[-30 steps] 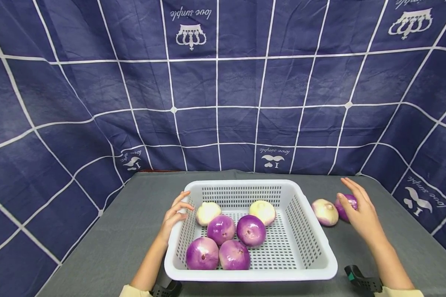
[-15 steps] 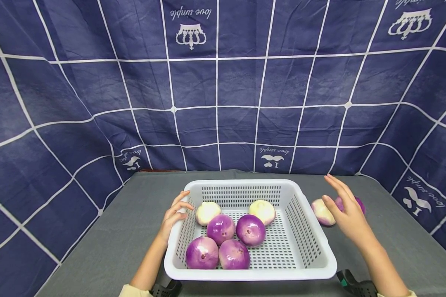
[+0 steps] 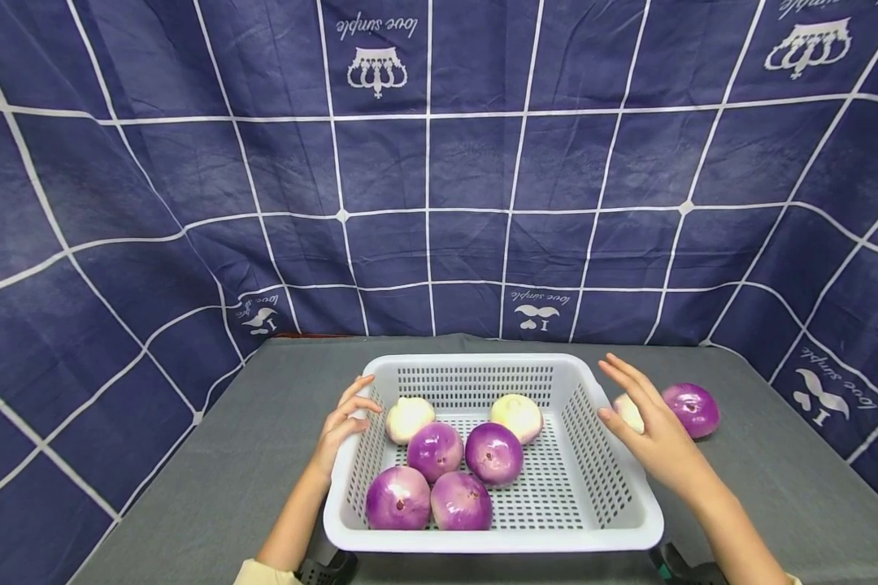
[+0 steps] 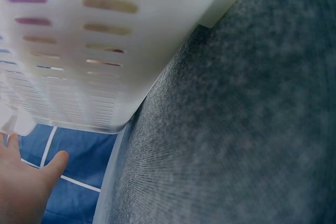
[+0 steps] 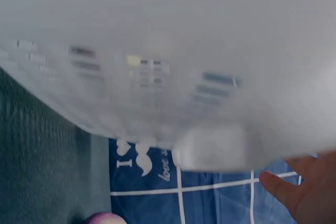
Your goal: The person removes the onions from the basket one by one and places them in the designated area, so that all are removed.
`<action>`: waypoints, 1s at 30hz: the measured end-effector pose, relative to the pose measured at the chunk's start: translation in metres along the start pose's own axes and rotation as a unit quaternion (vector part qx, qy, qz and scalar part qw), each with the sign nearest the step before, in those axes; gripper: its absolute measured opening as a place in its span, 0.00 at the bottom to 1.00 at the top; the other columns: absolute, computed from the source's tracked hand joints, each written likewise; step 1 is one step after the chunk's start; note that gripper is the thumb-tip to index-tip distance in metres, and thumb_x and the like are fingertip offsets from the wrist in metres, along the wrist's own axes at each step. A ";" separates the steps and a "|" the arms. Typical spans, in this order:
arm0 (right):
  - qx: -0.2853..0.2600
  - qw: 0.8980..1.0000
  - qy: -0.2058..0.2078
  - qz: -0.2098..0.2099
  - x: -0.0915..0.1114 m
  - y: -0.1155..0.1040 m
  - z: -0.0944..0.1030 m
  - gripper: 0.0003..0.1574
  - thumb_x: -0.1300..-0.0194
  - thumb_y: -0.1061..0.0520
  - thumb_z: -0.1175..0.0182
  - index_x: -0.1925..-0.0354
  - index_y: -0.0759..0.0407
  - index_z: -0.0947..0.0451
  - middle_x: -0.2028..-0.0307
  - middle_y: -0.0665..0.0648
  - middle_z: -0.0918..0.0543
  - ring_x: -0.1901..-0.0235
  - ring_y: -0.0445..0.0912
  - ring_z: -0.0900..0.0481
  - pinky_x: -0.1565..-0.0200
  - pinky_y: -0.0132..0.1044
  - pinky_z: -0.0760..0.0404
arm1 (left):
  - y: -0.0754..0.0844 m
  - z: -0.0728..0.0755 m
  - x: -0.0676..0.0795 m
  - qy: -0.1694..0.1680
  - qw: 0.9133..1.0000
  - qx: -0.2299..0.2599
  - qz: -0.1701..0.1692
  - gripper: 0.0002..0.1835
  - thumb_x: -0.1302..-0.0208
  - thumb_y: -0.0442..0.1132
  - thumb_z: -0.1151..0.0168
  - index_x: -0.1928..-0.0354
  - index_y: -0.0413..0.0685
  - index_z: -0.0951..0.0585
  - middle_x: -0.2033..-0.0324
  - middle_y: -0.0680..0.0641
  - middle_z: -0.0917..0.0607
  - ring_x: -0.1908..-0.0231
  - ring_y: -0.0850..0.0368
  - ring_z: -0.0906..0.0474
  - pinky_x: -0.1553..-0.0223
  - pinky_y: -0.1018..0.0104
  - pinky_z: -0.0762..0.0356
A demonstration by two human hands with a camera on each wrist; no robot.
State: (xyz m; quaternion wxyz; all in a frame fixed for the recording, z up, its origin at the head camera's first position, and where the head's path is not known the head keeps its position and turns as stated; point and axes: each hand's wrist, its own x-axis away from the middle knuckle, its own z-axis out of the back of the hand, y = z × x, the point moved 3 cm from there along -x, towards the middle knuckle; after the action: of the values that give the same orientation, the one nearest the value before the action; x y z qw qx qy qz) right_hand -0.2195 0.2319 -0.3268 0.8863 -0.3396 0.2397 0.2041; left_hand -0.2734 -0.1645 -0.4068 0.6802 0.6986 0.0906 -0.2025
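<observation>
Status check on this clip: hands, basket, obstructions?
Left hand at basket, left side; right hand, fingers extended, right side. Six onions inside. Right hand partly hides one onion outside.

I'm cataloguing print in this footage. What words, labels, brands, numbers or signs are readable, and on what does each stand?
"love simple": upside down, repeated on the dark blue cloth backdrop with white grid lines; the top-right copy is cut off.
"I", with heart and moustache: same cloth, repeated.
Crown-like emblem: same cloth, twice.
No readable text on the white perforated plastic basket or black wristbands.
</observation>
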 end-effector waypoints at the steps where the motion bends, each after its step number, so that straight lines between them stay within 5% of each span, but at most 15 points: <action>1: 0.002 1.000 -0.004 0.003 0.000 -0.002 -0.002 0.39 0.43 0.58 0.41 0.35 0.43 0.41 0.34 0.51 0.41 0.37 0.22 0.51 0.43 0.17 0.49 | 0.000 0.000 0.000 0.000 1.000 0.001 0.000 0.13 0.53 0.26 0.58 0.66 0.25 0.27 0.35 0.40 0.42 0.30 0.48 0.69 0.36 0.38 0.66; 3: 0.007 1.000 -0.008 0.015 0.001 -0.005 -0.005 0.40 0.44 0.58 0.40 0.35 0.45 0.41 0.34 0.52 0.40 0.37 0.22 0.51 0.40 0.25 0.46 | 0.001 0.000 0.001 -0.001 1.000 0.002 -0.002 0.14 0.53 0.26 0.58 0.65 0.23 0.28 0.35 0.39 0.43 0.30 0.47 0.69 0.36 0.38 0.66; 8: 0.025 0.999 -0.021 0.038 0.004 -0.013 -0.013 0.40 0.45 0.57 0.39 0.35 0.46 0.40 0.34 0.53 0.39 0.37 0.23 0.50 0.39 0.25 0.46 | 0.001 0.000 0.001 0.001 1.000 -0.003 -0.005 0.15 0.53 0.26 0.59 0.64 0.19 0.31 0.35 0.40 0.42 0.30 0.50 0.68 0.36 0.39 0.65; 11: 0.027 0.998 -0.035 0.039 0.007 -0.017 -0.017 0.40 0.45 0.56 0.39 0.35 0.45 0.41 0.34 0.53 0.39 0.36 0.26 0.49 0.41 0.17 0.50 | 0.000 0.000 0.001 0.001 1.000 -0.004 -0.006 0.15 0.53 0.27 0.58 0.64 0.20 0.30 0.35 0.42 0.41 0.30 0.52 0.67 0.36 0.40 0.66; 15: 0.031 0.998 -0.046 0.041 0.008 -0.024 -0.021 0.41 0.46 0.56 0.38 0.35 0.44 0.41 0.34 0.53 0.39 0.36 0.27 0.50 0.38 0.31 0.41 | 0.000 0.001 -0.001 -0.001 1.000 -0.003 -0.012 0.14 0.53 0.27 0.58 0.66 0.23 0.28 0.36 0.44 0.40 0.30 0.50 0.67 0.36 0.39 0.66; 22: 0.013 0.995 -0.064 0.077 0.012 -0.039 -0.028 0.41 0.46 0.56 0.38 0.35 0.46 0.40 0.34 0.52 0.39 0.34 0.27 0.52 0.42 0.13 0.54 | 0.003 -0.002 -0.002 -0.004 1.000 -0.005 -0.016 0.13 0.53 0.27 0.57 0.66 0.25 0.27 0.36 0.43 0.40 0.30 0.50 0.67 0.36 0.40 0.65; 30: -0.037 0.990 -0.108 0.082 0.016 -0.053 -0.039 0.39 0.45 0.56 0.39 0.36 0.45 0.39 0.35 0.50 0.37 0.35 0.30 0.46 0.42 0.14 0.51 | 0.000 0.000 -0.002 0.003 1.000 -0.011 -0.023 0.13 0.54 0.26 0.58 0.67 0.24 0.28 0.36 0.43 0.39 0.30 0.47 0.67 0.35 0.40 0.68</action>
State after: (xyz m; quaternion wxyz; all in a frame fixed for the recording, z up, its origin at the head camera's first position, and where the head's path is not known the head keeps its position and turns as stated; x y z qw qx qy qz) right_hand -0.1904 0.1715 -0.3344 0.8741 -0.3270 0.1620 0.3205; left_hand -0.2749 -0.1644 -0.4063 0.6830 0.6893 0.1109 -0.2149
